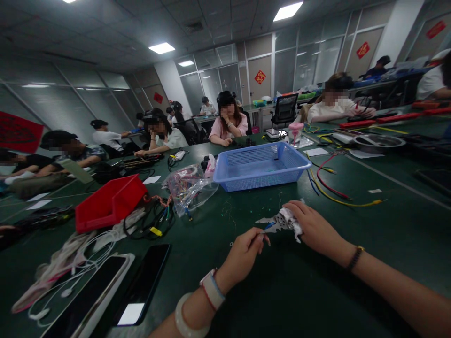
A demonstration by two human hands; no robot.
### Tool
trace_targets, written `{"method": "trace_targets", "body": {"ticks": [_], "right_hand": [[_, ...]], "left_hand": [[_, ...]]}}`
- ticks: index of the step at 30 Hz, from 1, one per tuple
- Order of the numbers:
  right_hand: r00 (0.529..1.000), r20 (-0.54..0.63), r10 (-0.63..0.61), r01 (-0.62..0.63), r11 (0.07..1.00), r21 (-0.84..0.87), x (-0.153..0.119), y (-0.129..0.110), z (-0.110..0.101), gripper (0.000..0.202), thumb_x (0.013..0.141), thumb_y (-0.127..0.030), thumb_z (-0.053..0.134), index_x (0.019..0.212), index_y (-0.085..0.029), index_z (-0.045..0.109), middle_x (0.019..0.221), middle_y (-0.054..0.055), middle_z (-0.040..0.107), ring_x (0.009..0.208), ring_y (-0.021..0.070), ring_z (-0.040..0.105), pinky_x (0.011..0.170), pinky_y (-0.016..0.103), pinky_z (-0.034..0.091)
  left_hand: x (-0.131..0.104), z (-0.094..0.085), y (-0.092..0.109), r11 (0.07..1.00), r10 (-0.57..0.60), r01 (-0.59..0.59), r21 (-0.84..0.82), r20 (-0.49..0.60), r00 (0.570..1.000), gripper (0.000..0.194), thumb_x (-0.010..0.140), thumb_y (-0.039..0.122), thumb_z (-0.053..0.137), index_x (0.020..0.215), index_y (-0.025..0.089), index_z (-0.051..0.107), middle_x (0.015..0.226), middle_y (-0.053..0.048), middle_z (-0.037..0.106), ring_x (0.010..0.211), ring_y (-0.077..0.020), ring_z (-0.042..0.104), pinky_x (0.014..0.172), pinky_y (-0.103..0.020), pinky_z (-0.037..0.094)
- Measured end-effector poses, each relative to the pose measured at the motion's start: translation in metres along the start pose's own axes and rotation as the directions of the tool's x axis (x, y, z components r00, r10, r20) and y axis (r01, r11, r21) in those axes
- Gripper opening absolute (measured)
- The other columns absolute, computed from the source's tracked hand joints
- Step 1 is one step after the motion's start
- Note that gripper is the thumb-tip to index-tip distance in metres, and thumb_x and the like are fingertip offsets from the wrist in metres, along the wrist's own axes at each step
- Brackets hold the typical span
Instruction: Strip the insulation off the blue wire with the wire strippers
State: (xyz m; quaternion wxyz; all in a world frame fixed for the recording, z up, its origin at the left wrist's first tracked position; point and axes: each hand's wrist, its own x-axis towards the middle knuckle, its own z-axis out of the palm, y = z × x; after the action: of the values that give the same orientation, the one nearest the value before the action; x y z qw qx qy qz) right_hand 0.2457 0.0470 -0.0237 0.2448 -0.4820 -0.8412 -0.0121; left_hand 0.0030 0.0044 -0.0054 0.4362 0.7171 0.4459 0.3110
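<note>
My right hand [310, 225] is closed round the handles of a metal wire stripper [280, 221], which are wrapped in white cloth [293, 224]. The tool points left, its jaws toward my left hand [245, 251]. My left fingers pinch a small piece with a blue end [269, 226] that lies against the tool's jaws; the rest of that piece is hidden by the fingers. Both hands are above the dark green table [282, 291], in front of the blue basket.
A blue basket [262, 178] stands ahead. To its left are a clear bag of wires [190, 185] and a red bin [111, 202]. Two phones [146, 281] [89, 298] and white earphones [82, 267] lie at left. Loose cables [338, 188] are at right; several people sit beyond.
</note>
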Motion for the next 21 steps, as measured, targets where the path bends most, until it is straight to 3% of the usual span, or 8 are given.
{"method": "trace_targets", "body": {"ticks": [6,11,21], "right_hand": [[1.0,0.026,-0.009,0.008,0.998,0.066,-0.0019,0.0025,0.0023,0.054,0.078,-0.01,0.048,0.131,-0.02,0.043,0.132,0.013,0.048,0.118,0.0252,0.052,0.102,0.046,0.043],[0.999,0.037,-0.028,0.025,0.996,0.09,-0.0013,0.0041,0.0022,0.062,0.076,-0.005,0.047,0.136,-0.019,0.038,0.137,0.012,0.043,0.125,0.0254,0.045,0.107,0.047,0.038],[0.999,0.054,-0.005,-0.004,0.987,0.159,-0.0016,0.0039,0.0006,0.053,0.077,-0.008,0.048,0.128,-0.02,0.043,0.133,0.011,0.045,0.12,0.0238,0.049,0.104,0.045,0.041]], "left_hand": [[-0.0006,-0.0001,0.0019,1.0,-0.016,0.016,-0.008,0.013,1.0,0.028,0.093,0.037,0.045,0.092,0.016,0.063,0.082,-0.002,0.057,0.071,-0.0147,0.049,0.066,-0.024,0.038],[-0.0003,-0.0008,0.0055,1.0,-0.015,0.015,0.028,0.009,1.0,0.032,0.094,0.038,0.042,0.089,0.016,0.064,0.076,-0.001,0.055,0.067,-0.014,0.046,0.063,-0.024,0.036],[-0.0003,-0.0016,0.0043,0.999,-0.008,0.007,0.034,0.022,1.0,0.032,0.095,0.037,0.041,0.086,0.016,0.063,0.077,-0.001,0.055,0.069,-0.0143,0.048,0.065,-0.024,0.036]]}}
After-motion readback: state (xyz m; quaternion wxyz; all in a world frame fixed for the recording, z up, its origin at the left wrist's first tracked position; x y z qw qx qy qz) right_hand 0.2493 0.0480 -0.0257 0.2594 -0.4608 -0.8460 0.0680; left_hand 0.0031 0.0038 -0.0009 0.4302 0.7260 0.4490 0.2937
